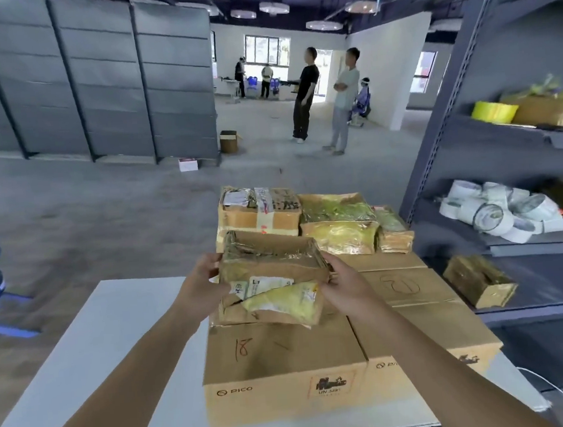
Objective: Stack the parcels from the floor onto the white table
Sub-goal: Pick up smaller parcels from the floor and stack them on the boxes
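Holding parcel (pixel 271 265) over cartons (pixel 285 349), shelf (pixel 490 130) beside.

Fingers (pixel 213 257) partly behind parcel (pixel 270 262)

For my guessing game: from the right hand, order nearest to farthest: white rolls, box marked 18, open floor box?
1. Box marked 18: just under the right hand.
2. White rolls: on the right shelf.
3. Open floor box: far ahead.
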A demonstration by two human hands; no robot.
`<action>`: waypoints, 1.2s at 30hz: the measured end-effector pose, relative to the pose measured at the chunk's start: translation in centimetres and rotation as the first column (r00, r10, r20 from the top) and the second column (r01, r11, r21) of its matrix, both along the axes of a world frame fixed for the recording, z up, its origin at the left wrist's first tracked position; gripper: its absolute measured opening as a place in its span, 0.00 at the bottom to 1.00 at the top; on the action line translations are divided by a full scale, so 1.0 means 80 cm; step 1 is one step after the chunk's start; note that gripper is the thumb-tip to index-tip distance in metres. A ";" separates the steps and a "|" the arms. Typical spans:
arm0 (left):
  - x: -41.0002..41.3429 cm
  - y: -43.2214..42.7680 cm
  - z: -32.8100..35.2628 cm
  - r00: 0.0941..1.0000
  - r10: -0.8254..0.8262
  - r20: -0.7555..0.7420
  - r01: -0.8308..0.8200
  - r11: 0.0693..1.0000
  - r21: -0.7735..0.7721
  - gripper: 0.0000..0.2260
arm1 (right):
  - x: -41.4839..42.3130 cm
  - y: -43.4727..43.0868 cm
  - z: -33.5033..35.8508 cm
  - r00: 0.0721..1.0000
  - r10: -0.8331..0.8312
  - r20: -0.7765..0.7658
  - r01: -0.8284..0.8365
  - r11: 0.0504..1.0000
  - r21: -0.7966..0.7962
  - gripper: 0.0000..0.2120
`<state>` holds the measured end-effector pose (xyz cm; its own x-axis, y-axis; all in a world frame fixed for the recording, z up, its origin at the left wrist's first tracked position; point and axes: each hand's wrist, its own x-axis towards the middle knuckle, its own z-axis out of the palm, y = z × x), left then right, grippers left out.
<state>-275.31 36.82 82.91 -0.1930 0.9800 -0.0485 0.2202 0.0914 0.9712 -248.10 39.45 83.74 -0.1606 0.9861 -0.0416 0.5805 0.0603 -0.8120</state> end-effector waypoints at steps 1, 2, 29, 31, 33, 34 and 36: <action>-0.005 0.018 -0.002 1.000 -0.004 0.009 0.004 1.000 -0.007 0.23 | -0.006 0.016 0.002 1.000 -0.002 0.013 0.002 1.000 -0.014 0.29; -0.010 0.035 -0.002 1.000 -0.002 0.017 0.002 1.000 -0.008 0.22 | -0.011 0.032 0.003 1.000 -0.002 0.026 0.003 0.999 -0.032 0.30; -0.025 0.164 -0.057 0.960 0.258 -0.111 -0.271 0.955 -0.117 0.15 | -0.041 0.233 -0.030 0.992 0.109 -0.062 -0.117 0.983 -0.140 0.07; -0.025 0.165 -0.053 0.957 0.259 -0.130 -0.275 0.953 -0.127 0.14 | -0.047 0.233 -0.031 0.993 0.100 -0.059 -0.107 0.986 -0.129 0.03; -0.026 0.164 -0.052 0.958 0.255 -0.132 -0.273 0.952 -0.139 0.14 | -0.051 0.231 -0.032 0.994 0.097 -0.053 -0.103 0.987 -0.121 0.05; -0.027 0.163 -0.053 0.961 0.247 -0.122 -0.263 0.954 -0.145 0.14 | -0.050 0.231 -0.034 0.994 0.095 -0.045 -0.100 0.988 -0.114 0.05; -0.028 0.162 -0.053 0.969 0.225 -0.099 -0.238 0.959 -0.153 0.14 | -0.048 0.232 -0.035 0.996 0.093 -0.013 -0.094 0.991 -0.097 0.04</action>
<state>-277.54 49.76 78.66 -0.4234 0.8882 -0.1782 0.2509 0.3040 0.9191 -251.97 58.00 80.95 -0.2528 0.9580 -0.1355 0.5695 0.0341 -0.8213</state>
